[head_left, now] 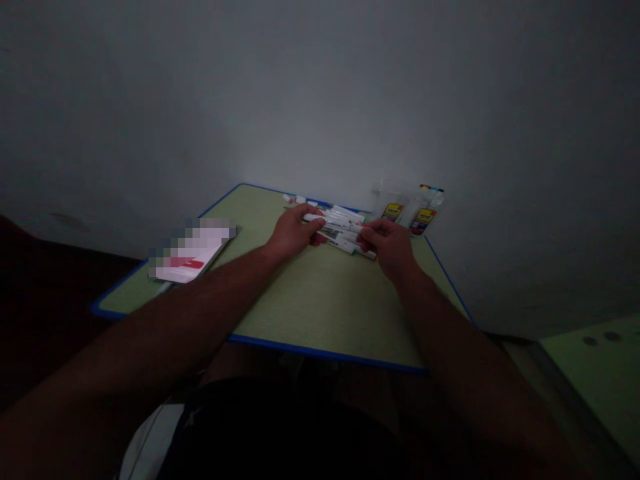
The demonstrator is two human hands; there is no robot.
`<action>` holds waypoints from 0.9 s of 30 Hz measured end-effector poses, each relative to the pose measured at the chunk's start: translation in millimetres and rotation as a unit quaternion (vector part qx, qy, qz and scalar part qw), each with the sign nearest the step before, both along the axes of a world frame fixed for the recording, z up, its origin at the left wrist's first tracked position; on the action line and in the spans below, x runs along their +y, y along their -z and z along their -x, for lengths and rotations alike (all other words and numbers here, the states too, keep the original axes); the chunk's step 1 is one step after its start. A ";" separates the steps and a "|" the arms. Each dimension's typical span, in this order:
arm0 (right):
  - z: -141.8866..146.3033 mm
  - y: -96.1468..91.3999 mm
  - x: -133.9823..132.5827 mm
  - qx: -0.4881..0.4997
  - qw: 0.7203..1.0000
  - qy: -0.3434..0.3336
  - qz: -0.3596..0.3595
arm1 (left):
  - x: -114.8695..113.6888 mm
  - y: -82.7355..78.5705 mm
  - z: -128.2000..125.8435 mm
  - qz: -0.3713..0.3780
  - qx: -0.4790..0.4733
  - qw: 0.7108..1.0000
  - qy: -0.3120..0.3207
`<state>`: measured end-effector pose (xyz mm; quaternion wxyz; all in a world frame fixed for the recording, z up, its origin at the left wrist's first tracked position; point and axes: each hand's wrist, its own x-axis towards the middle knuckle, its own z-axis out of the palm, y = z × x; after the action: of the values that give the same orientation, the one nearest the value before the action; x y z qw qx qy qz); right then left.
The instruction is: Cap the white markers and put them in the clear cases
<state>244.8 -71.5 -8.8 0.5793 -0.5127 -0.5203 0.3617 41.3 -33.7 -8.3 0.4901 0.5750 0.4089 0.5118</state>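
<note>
Both of my hands are over the far half of the table, holding a white marker point(337, 223) roughly level between them. My left hand point(296, 231) pinches its left end. The fingers of my right hand point(393, 247) are closed on its right end, which looks reddish. Just behind and below this pen lies a loose pile of white markers point(347, 213), some with green or red ends. My fingers hide part of the pile.
Two clear plastic packages point(393, 212) with yellow labels stand at the table's far right, against the wall. Small white pieces point(300, 199) lie along the back edge. A lit, partly blurred screen point(193, 253) rests at the left. The green table point(320, 307) has a blue rim.
</note>
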 end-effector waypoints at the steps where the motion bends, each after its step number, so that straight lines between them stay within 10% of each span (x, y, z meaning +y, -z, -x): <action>1: 0.1 -0.4 -0.3 -0.001 1.000 0.000 0.000 | 0.2 0.1 0.0 -0.001 0.004 1.000 0.002; 27: -11.5 7.5 9.6 -0.015 0.999 0.039 0.009 | -1.4 2.3 -2.2 0.032 -0.101 0.994 0.005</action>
<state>256.3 -61.9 -16.4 0.5804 -0.5431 -0.5054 0.3359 43.5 -35.2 -10.6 0.5497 0.5060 0.3706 0.5518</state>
